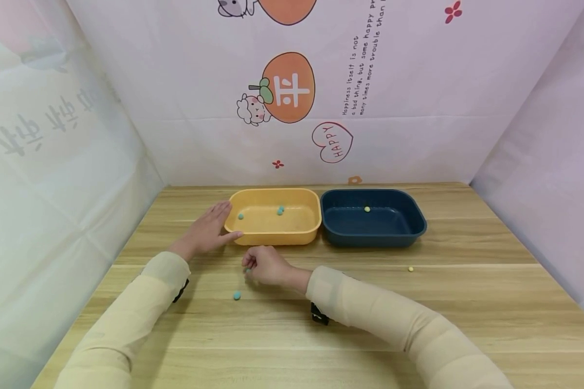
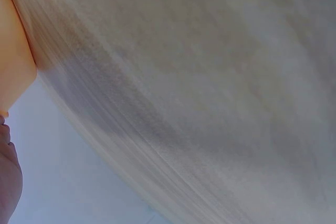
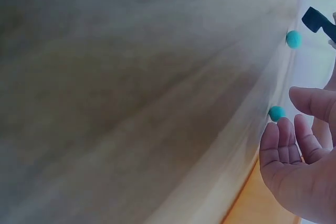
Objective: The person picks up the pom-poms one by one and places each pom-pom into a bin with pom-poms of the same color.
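My left hand (image 1: 206, 229) rests against the left end of the yellow bin (image 1: 277, 239), fingers extended on its rim and thumb along the front corner. In the left wrist view, only a slice of that hand (image 2: 9, 179) shows below the bin (image 2: 13, 45). In front of the bin, my right hand (image 1: 269, 266) reaches down beside a small teal ball (image 1: 247, 270). The right wrist view shows its thumb apart from its bent fingers, with the ball (image 3: 276, 113) on the table by the fingertips. Another teal ball (image 1: 237, 295) lies nearer to me.
Several teal balls (image 1: 241, 216) lie inside the yellow bin. A dark blue bin (image 1: 375, 240) stands against its right side with a pale yellow ball (image 1: 367, 209) inside. Another yellow ball (image 1: 411, 268) is on the wooden table (image 1: 467, 302). Cloth walls (image 1: 199, 146) surround the table.
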`<state>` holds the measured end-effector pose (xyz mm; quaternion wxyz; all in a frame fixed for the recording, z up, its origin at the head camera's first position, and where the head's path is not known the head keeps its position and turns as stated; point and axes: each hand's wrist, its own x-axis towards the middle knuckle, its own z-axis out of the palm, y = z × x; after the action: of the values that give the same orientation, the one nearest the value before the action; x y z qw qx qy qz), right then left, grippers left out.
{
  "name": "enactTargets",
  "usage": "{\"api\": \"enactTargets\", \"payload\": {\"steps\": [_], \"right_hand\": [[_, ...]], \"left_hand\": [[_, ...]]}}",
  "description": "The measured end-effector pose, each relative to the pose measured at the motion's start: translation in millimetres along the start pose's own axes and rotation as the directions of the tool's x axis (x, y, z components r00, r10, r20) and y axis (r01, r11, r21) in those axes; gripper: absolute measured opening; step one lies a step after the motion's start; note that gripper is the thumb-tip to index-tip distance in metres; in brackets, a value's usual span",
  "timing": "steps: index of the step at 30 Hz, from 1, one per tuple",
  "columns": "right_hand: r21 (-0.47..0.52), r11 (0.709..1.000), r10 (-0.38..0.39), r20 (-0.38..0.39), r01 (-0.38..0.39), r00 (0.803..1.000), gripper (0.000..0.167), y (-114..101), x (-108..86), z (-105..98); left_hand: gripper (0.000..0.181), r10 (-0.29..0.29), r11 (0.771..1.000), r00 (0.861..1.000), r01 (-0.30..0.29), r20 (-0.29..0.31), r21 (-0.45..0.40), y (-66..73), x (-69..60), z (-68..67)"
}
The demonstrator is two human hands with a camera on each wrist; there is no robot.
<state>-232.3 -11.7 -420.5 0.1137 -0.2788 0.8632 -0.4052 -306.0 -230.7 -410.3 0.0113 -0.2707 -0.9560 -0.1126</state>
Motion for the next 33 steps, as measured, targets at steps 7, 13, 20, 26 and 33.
{"api": "enactTargets", "payload": {"steps": [7, 13, 20, 26, 33], "right_hand": [[0.001, 1.0, 0.026, 0.011, -0.026, 1.0, 0.014, 1.1, 2.4, 2.3], [-0.011, 0.999, 0.047, 0.022, -0.047, 0.999, 0.013, 0.8, 4.1, 2.1], [-0.055, 0.997, 0.055, 0.043, -0.053, 0.998, 0.01, 0.7, 5.9, 1.7], [-0.08, 0.995, 0.061, 0.057, -0.056, 0.996, 0.01, 0.6, 7.7, 2.1], [-0.093, 0.994, 0.056, 0.059, -0.051, 0.997, 0.009, -0.1, 7.9, 2.3]], "left_hand": [[0.095, 0.004, 1.0, 1.0, -0.004, -0.005, 0.003, 1.2, -1.0, -1.2], [0.094, -0.001, 1.0, 1.0, 0.001, 0.007, -0.005, 1.4, -0.8, -1.5], [0.094, 0.005, 1.0, 1.0, -0.005, 0.003, -0.006, 0.5, -0.3, -1.3], [0.094, 0.008, 1.0, 1.0, -0.008, 0.0, -0.004, 0.8, -0.8, -1.4], [0.094, 0.011, 1.0, 1.0, -0.011, 0.0, 0.0, 0.7, -0.3, -1.1]]}}
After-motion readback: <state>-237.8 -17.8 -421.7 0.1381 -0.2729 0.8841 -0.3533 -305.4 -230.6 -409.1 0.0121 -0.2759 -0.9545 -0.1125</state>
